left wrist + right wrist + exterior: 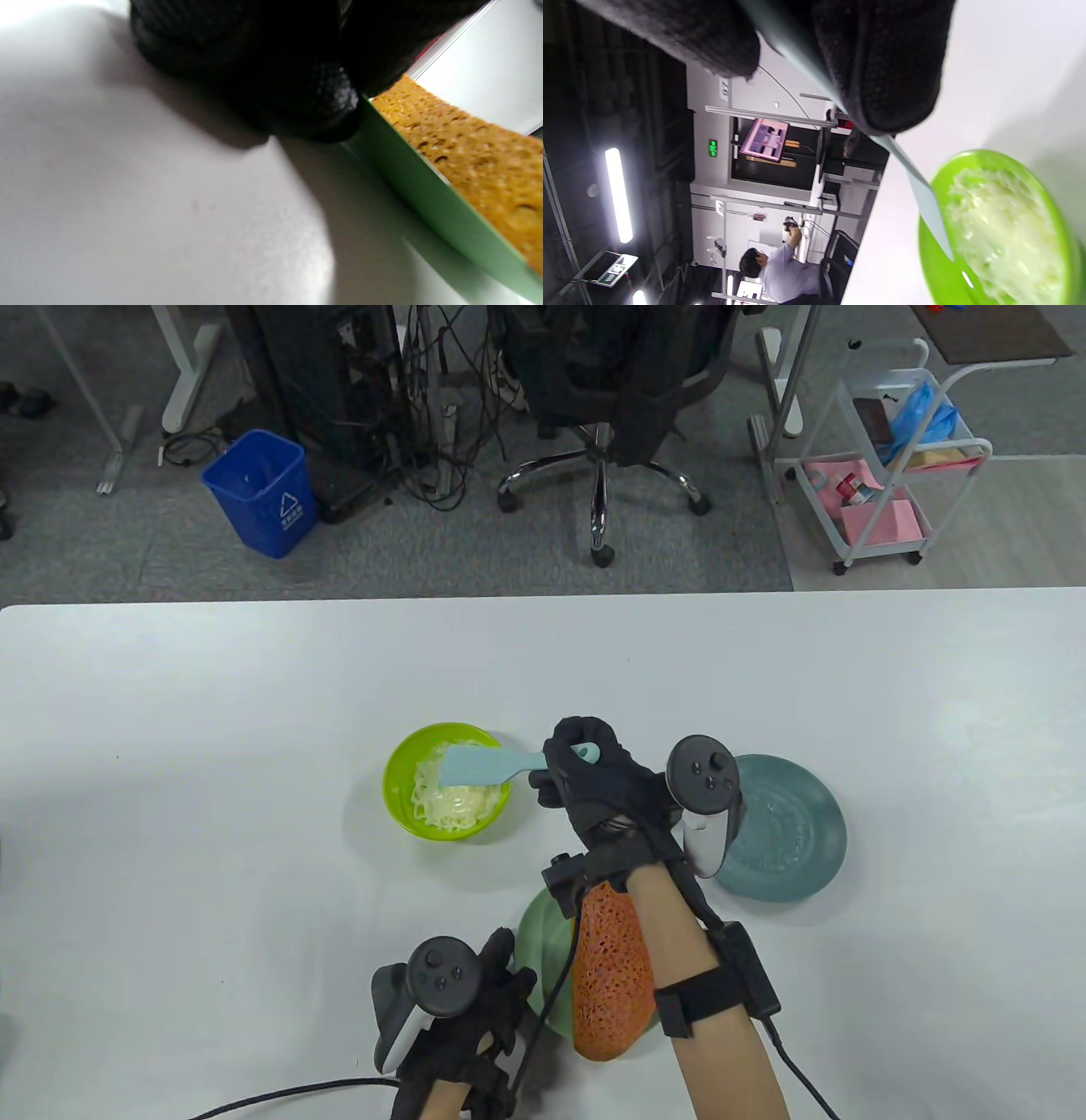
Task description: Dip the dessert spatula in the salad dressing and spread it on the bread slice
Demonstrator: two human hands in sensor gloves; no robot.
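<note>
**Pale-blue spatula poised over dressing bowl**

Pale-blue dessert spatula (488, 764) is gripped at its handle end by the right hand (598, 789), fingers wrapped round it; blade reaches left over the lime-green bowl (399, 793), whether touching the contents or just above cannot be told. Likely handling: light, thin, somewhat flexible blade, so hold stays well back on the handle w/ blade flat for scooping & spreading. Bowl holds creamy white salad dressing (454, 800), lumpy, prob. sticky enough to cling. Bread slice (607, 976), orange-brown & porous, lies on a pale-green plate (534, 946) near the person; soft, may tear under hard pressure. Left hand (475, 1010) rests on the table, fingertips (322, 97) touching the plate rim, holding nothing. Grey-blue plate (789, 823) sits right of the right hand; its contents cannot be made out.
</note>
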